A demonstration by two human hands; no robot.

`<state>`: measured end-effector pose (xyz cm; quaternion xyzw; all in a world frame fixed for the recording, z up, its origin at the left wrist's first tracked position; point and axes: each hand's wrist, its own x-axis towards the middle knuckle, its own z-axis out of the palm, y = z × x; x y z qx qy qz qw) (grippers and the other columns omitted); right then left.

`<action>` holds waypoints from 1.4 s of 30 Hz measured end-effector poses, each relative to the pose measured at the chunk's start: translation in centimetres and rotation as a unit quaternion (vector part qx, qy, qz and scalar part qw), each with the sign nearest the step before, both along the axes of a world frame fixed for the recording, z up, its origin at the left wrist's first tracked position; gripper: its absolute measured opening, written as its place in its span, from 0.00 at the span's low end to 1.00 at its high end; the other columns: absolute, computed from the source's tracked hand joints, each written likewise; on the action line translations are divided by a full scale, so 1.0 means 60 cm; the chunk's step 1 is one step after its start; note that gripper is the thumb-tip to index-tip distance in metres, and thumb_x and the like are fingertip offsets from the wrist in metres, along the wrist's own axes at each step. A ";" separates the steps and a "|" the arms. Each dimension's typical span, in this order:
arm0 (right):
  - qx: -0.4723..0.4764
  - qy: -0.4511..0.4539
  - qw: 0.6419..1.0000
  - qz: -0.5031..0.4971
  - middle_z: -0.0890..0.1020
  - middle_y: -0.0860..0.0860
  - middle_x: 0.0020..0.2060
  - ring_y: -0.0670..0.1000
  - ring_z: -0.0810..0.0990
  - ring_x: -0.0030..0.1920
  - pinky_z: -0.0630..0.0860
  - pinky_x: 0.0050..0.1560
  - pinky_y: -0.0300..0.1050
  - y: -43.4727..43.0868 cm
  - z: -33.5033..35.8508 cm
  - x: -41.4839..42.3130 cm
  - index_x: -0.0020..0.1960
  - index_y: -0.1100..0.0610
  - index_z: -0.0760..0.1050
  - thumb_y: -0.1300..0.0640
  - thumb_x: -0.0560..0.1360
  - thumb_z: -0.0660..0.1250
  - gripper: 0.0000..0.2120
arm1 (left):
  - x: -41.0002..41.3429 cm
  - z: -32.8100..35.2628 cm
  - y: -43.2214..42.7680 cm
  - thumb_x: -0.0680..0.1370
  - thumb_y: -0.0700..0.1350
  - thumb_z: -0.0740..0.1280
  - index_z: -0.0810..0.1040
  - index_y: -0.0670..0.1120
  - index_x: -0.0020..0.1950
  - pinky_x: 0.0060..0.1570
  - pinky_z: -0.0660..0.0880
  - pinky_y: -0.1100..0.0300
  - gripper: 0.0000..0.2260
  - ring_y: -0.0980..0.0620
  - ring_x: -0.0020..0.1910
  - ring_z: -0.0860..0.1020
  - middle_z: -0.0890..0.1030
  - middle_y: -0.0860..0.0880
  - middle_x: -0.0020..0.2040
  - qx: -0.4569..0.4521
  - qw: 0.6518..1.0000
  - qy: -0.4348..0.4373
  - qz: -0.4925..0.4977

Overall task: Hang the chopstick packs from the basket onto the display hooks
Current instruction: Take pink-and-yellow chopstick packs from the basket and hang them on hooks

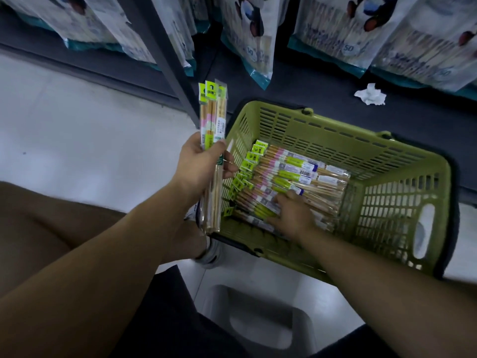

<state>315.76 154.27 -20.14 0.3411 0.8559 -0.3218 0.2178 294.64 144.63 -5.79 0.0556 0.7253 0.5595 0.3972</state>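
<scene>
Shop floor (77, 130) beneath shelving (165, 55); green basket (387, 223) holds chopstick packs (296, 171); left grip (200, 162) clamps several held packs (213, 112) upright; right grip (293, 214) lies spread on the pile; slippery sleeves may slide loose.

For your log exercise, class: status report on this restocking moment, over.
Left hand grips a bunch of clear-wrapped wooden chopstick packs. Right hand rests on packs piled inside green slatted plastic basket. Nothing in the way.

Green basket (322, 127) of chopstick packs (289, 174)
</scene>
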 end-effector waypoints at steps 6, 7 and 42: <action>0.048 -0.011 0.997 0.058 0.78 0.54 0.59 0.58 0.75 0.61 0.77 0.55 0.50 -0.014 -0.004 -0.009 0.64 0.54 0.76 0.47 0.76 0.71 0.19 | -0.004 -0.008 0.001 0.83 0.41 0.66 0.73 0.39 0.63 0.35 0.83 0.52 0.10 0.44 0.32 0.83 0.81 0.41 0.38 -0.005 1.000 -0.002 0.002; 0.054 -0.013 0.997 0.062 0.79 0.55 0.57 0.58 0.76 0.60 0.77 0.53 0.50 -0.014 -0.004 -0.011 0.62 0.55 0.77 0.47 0.77 0.71 0.18 | -0.004 -0.008 0.001 0.83 0.41 0.66 0.73 0.39 0.64 0.36 0.83 0.52 0.11 0.44 0.33 0.83 0.82 0.41 0.38 -0.006 1.000 -0.001 -0.001; -0.072 0.148 0.980 -0.112 0.82 0.45 0.44 0.41 0.80 0.43 0.72 0.41 0.41 0.062 0.150 -0.071 0.53 0.51 0.81 0.49 0.79 0.70 0.07 | -0.008 0.023 0.000 0.83 0.47 0.69 0.75 0.46 0.53 0.36 0.82 0.51 0.05 0.47 0.31 0.81 0.82 0.44 0.37 0.016 0.998 -0.051 0.027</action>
